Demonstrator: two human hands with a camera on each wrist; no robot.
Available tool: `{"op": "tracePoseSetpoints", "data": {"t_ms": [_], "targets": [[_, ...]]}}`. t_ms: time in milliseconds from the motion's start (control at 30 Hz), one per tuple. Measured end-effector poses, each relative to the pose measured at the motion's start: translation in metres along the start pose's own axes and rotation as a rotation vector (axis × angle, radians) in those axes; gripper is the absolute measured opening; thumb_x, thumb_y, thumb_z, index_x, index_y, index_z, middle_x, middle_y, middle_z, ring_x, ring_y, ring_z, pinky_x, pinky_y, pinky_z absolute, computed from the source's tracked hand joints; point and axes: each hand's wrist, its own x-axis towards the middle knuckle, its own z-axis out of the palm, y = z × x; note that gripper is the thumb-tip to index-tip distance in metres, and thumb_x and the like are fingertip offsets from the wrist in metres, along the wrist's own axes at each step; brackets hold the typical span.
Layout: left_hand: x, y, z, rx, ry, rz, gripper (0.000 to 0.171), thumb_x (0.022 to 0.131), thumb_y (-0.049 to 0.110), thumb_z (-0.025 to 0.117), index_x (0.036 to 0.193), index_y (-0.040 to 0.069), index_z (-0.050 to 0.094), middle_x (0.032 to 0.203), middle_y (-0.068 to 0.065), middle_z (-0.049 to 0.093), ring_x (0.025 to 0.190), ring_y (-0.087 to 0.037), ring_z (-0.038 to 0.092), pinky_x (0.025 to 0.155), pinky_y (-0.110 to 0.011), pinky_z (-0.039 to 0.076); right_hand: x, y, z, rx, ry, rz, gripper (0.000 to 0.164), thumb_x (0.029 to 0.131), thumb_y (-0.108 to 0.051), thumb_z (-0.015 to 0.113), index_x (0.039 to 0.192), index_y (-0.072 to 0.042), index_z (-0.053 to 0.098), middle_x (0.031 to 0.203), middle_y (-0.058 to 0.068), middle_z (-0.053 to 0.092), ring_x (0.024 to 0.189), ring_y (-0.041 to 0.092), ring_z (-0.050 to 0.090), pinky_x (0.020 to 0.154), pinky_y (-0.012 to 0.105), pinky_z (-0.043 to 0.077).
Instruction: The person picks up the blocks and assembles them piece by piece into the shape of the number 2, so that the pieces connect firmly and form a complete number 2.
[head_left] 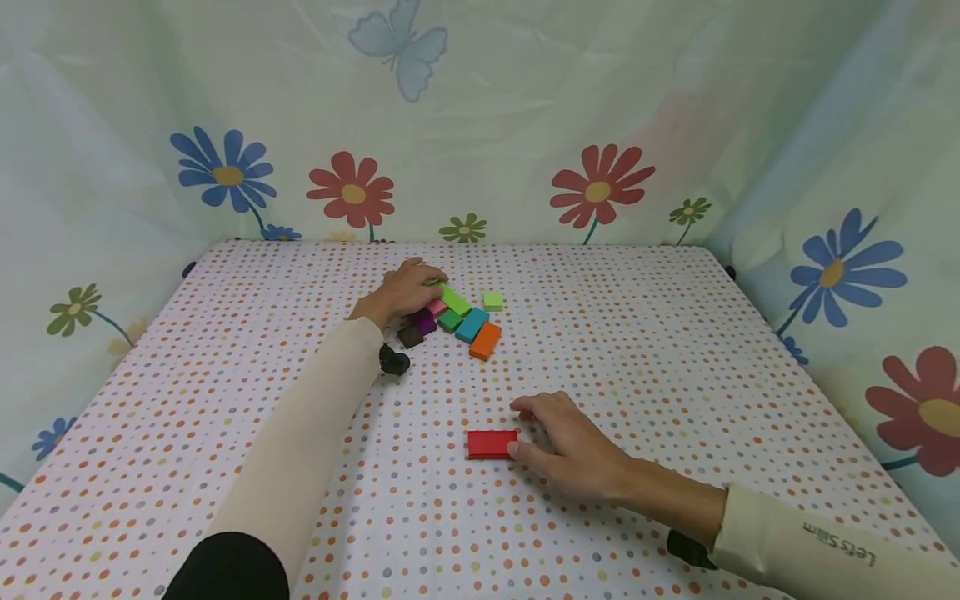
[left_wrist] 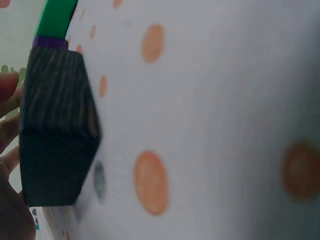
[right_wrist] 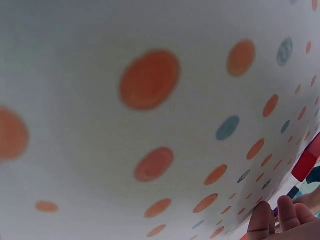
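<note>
My left hand (head_left: pixel 408 287) reaches over the far-left end of a cluster of coloured blocks, its fingertips at a long light green block (head_left: pixel 456 301). Its grip is partly hidden, and I cannot tell whether the fingers pinch that block. Below this hand lie a pink block (head_left: pixel 437 307), a purple block (head_left: pixel 423 322) and a dark brown wood-grained block (head_left: pixel 410 336), which looms large in the left wrist view. Nearer to me, a red block (head_left: pixel 491 444) lies flat. My right hand (head_left: pixel 573 446) is just right of it, thumb at its right end, fingers extended and apart.
The cluster also has a green block (head_left: pixel 450 321), a blue block (head_left: pixel 472 325) and an orange block (head_left: pixel 486 342). A small light green block (head_left: pixel 492 301) sits just behind. A dotted cloth (head_left: pixel 637 350) covers the table, with a flowered curtain (head_left: pixel 510 100) behind.
</note>
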Motion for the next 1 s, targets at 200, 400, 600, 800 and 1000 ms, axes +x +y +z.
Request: {"op": "tracePoseSetpoints", "data": {"t_ms": [200, 400, 600, 800, 1000], "targets": [[-0.0002, -0.0076, 0.0018, -0.042, 0.04, 0.023, 0.038, 0.105, 0.021, 0.045, 0.138, 0.015, 0.064, 0.159, -0.014, 0.04, 0.155, -0.03, 0.014, 0.119, -0.063, 0.014, -0.0003, -0.0001, 0.0022, 0.002, 0.007, 0.008, 0.05, 0.096, -0.033, 0.068, 0.14, -0.013, 0.055, 0.127, -0.001, 0.056, 0.116, 0.015, 0.047, 0.101, 0.043, 0.046], [-0.0001, -0.0108, 0.003, -0.043, 0.05, 0.043, 0.037, 0.103, 0.014, 0.048, 0.137, 0.015, 0.064, 0.161, -0.017, 0.036, 0.155, -0.03, 0.017, 0.119, -0.062, 0.014, 0.0004, -0.0016, 0.003, -0.011, 0.016, 0.012, 0.051, 0.096, -0.034, 0.068, 0.141, -0.013, 0.054, 0.125, -0.003, 0.056, 0.115, 0.014, 0.047, 0.101, 0.043, 0.046], [0.0003, -0.0107, 0.0009, -0.027, 0.039, 0.068, 0.035, 0.103, 0.013, 0.055, 0.136, 0.015, 0.065, 0.16, -0.016, 0.037, 0.153, -0.03, 0.02, 0.118, -0.061, 0.016, 0.0008, -0.0015, 0.0029, -0.024, 0.024, 0.007, 0.051, 0.096, -0.033, 0.068, 0.14, -0.012, 0.055, 0.125, -0.003, 0.056, 0.114, 0.013, 0.046, 0.099, 0.042, 0.046], [0.0011, -0.0099, -0.0009, -0.034, 0.054, 0.107, 0.034, 0.1, 0.006, 0.059, 0.133, 0.011, 0.067, 0.147, -0.011, 0.055, 0.147, -0.031, 0.034, 0.114, -0.06, 0.024, 0.0018, -0.0014, 0.0039, -0.019, 0.026, 0.017, 0.05, 0.096, -0.033, 0.069, 0.14, -0.013, 0.055, 0.123, -0.004, 0.057, 0.113, 0.013, 0.046, 0.097, 0.041, 0.045], [-0.0006, -0.0091, -0.0022, -0.133, 0.057, 0.117, 0.035, 0.097, -0.002, 0.06, 0.13, 0.005, 0.068, 0.143, -0.014, 0.058, 0.144, -0.033, 0.039, 0.119, -0.056, 0.025, 0.0013, -0.0015, 0.0036, -0.019, 0.028, 0.021, 0.05, 0.096, -0.033, 0.069, 0.14, -0.014, 0.055, 0.122, -0.005, 0.057, 0.112, 0.013, 0.046, 0.097, 0.041, 0.045]]}}
